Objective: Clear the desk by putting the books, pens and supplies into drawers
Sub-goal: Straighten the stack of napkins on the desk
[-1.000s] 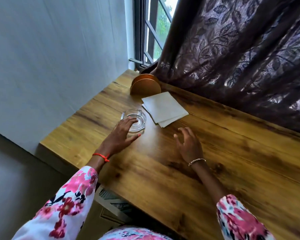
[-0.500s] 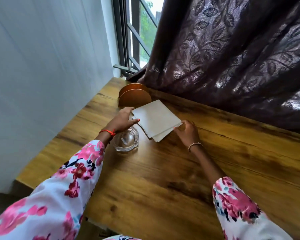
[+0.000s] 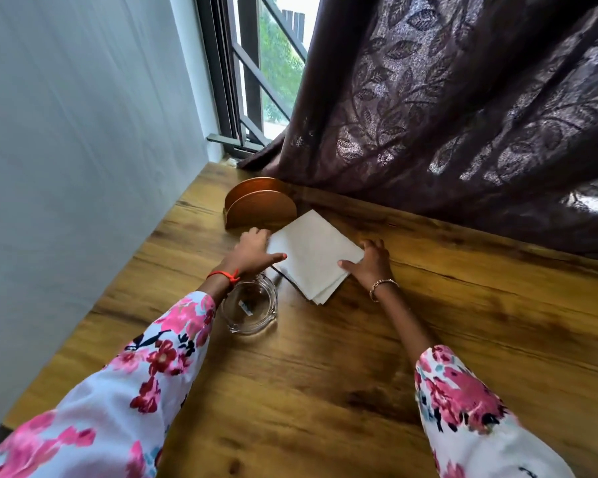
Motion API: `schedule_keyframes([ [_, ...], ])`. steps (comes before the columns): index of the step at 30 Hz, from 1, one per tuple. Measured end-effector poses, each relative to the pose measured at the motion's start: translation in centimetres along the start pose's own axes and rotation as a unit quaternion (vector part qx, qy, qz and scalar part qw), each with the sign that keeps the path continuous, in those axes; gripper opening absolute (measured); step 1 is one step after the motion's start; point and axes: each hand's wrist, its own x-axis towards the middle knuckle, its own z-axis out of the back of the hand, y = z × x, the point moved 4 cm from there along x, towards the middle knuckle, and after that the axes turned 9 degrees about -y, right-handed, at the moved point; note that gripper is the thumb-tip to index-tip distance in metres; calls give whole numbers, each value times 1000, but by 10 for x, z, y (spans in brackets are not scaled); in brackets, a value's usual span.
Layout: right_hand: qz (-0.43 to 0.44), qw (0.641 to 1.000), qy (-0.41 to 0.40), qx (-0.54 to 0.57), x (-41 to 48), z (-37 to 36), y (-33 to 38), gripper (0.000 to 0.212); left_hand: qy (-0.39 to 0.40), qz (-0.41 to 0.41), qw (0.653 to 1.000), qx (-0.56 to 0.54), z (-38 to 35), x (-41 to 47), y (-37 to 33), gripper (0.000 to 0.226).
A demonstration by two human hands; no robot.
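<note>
Desk (image 3: pixel 325 391) | left grip (image 3: pixel 252 251), right grip (image 3: pixel 372 263) now hold napkins (image 3: pixel 311 250) (ashtray (image 3: pixel 252 312) released)

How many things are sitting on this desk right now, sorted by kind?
Stack of white paper napkins: 1 (the sheets in it can't be counted)
Copper napkin holder: 1
Glass ashtray: 1
Total: 3

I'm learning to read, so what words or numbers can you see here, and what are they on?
No text can be read anywhere.
The small sticker in the glass dish: too blurred to read.
The napkins, wooden holder and curtain: no writing.
</note>
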Motion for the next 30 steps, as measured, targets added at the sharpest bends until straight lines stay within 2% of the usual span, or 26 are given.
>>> schedule_keyframes([
  [8, 0, 999, -6, 39, 0, 4, -6, 60, -52, 19, 998, -41, -3, -2, -8, 32],
  [11, 10, 999, -9, 35, 0, 4, -5, 57, -65, 23, 997, -41, -5, -3, -10, 40],
  [14, 21, 999, -7, 39, 0, 5, -6, 55, -75, 42, 994, -67, -4, -6, -13, 25],
  [18, 30, 998, -5, 51, -1, 6, -8, 53, -86, 56, 991, -84, -7, -6, -15, 24],
  [24, 35, 998, -3, 52, -1, 5, -9, 51, -90, 28, 992, -83, -11, -7, -24, 20],
  [28, 34, 998, -5, 53, 0, 5, -11, 53, -98, 36, 988, -114, -9, -8, -28, 7],
  [30, 33, 998, -6, 54, 0, 5, -12, 53, -100, 35, 986, -132, -9, -7, -30, 12],
])
